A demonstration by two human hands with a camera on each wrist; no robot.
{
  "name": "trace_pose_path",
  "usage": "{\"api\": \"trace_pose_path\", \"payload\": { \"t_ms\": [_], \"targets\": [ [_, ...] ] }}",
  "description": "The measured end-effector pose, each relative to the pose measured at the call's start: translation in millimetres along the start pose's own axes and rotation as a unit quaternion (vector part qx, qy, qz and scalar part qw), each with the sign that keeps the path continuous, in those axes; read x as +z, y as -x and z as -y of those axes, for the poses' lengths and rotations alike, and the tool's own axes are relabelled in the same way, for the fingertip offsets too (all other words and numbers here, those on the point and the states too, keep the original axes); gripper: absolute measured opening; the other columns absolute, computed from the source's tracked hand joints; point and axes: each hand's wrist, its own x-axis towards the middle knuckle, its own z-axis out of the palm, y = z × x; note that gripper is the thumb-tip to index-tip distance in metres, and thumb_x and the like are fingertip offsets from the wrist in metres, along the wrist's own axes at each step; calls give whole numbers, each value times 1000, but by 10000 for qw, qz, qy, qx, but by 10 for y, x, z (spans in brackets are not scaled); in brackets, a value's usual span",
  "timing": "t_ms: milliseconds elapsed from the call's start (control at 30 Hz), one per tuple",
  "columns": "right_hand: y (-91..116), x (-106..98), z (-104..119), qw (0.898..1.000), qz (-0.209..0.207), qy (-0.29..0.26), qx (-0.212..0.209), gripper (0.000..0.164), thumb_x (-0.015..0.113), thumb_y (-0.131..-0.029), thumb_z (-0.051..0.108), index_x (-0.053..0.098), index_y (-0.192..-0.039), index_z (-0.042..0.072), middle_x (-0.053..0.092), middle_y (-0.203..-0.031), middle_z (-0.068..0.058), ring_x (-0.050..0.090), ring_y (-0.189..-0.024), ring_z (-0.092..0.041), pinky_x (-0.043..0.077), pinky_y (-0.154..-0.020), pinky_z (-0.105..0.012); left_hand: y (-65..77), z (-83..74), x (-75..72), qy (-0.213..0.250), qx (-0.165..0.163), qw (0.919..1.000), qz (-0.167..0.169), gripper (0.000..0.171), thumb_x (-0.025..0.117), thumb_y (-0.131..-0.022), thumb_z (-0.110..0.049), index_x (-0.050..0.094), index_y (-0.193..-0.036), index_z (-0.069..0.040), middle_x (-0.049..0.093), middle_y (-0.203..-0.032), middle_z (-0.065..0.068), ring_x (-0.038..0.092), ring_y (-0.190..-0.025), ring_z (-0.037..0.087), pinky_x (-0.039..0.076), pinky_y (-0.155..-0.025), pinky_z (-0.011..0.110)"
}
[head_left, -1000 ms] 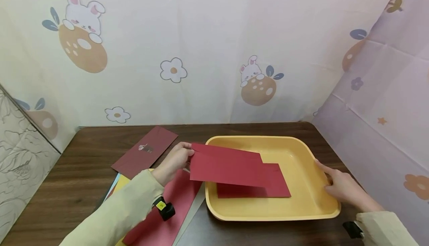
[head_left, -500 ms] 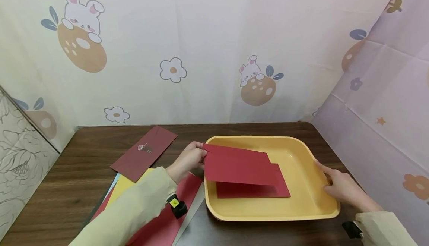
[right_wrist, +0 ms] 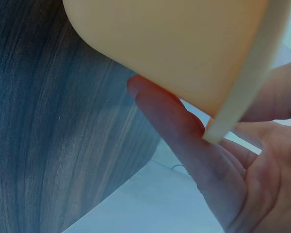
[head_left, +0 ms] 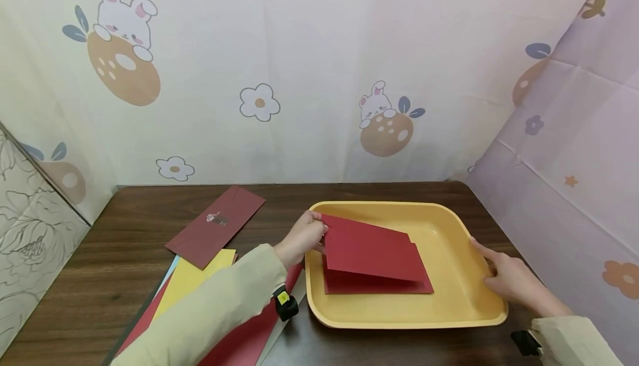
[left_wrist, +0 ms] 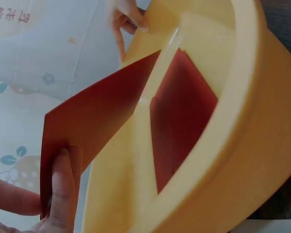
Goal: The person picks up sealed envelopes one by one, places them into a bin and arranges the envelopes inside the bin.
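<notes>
Envelope (head_left: 371, 249) pinched in my left hand (head_left: 302, 237), tray (head_left: 379, 310) gripped by my right hand (head_left: 514, 280), I should release low and flat

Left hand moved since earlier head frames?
Yes. The left hand moved rightward in the head view, from below the larger white flower to the left rim of the yellow tray.

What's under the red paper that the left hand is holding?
Another red paper lies below it, inside the yellow tray. Anything beneath that lower paper is covered, so I can't tell what's there.
</notes>
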Motion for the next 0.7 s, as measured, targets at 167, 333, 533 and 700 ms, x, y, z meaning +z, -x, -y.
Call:
{"api": "trace_pose_path", "payload": {
  "t_ms": [167, 333, 533, 700],
  "targets": [
    [-1, -3, -1, 10000, 16, -10, 6, 75, 57, -75, 1, 29, -145, -5, 41, -58, -1, 33, -47, -12, 33, -46, -26, -50, 61, 81, -9, 90, 9999, 46, 27, 42, -93, -1, 39, -119, 6, 61, -96, 20, 58, -60, 15, 56, -64, 31],
    [0, -9, -1, 10000, 37, -7, 2, 76, 56, -76, 1, 29, -146, -4, 41, -58, -1, 32, -46, -11, 33, -47, -26, -90, 112, 155, -109, 134, 9998, 40, 28, 43, -92, 0, 39, -119, 7, 61, -95, 20, 58, -62, 16, 56, -62, 33],
    [-12, -19, -5, 10000, 57, -1, -22, 76, 57, -76, 2, 28, -146, -5, 40, -57, -1, 33, -47, -12, 33, -47, -26, -101, 139, 212, -296, 189, 9994, 45, 26, 44, -92, 1, 42, -117, 9, 63, -94, 22, 63, -65, 20, 57, -63, 36],
    [-19, -16, -4, 10000, 68, -13, -24, 76, 57, -75, 2, 29, -145, -5, 40, -58, -1, 34, -47, -12, 33, -47, -26, -79, 128, 212, -656, 111, 9978, 36, 33, 47, -88, 4, 39, -120, 9, 63, -89, 19, 62, -68, 21, 55, -61, 33]
  ]
}}
